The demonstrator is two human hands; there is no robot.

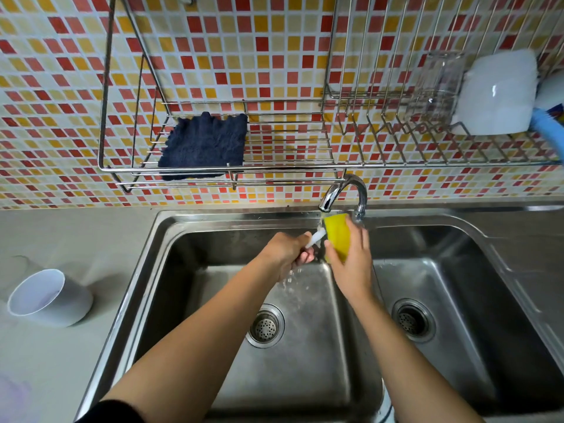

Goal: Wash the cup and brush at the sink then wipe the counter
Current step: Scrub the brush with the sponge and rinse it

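While both forearms reach out over the left basin of the sink (171,270), the nearest things lie behind and below the hands: the drain (265,326) sits under the wrists, and a white tumbler (50,297) lies tipped on the counter (76,233), well out to the left of the left hand. The left hand (287,251) is curled into a fist round the white handle of the brush (316,238), whose long axis runs up and to the right from that fist toward the other hand. The right hand (351,257) wraps the yellow cup (337,236) from its right side, thumb on the near face and fingers curled behind. The cup stands almost upright, its top just beyond the fingertips and directly under the spout of the faucet (345,190). Brush and cup meet at the cup's upper left edge; whether the bristles are inside it I cannot tell. Water splashes beneath the left fist, so I judge the scrubbing and rinsing to be under way. The left hand is the one nearer the brush end, and the stroke turns on driving that handle rightward into the cup. Farther off, above and left of both hands, a dark blue cloth (204,145) rests on the wire rack (305,166), likely the counter wipe, with a glass (436,90) and a white bowl (500,93) up to the right.
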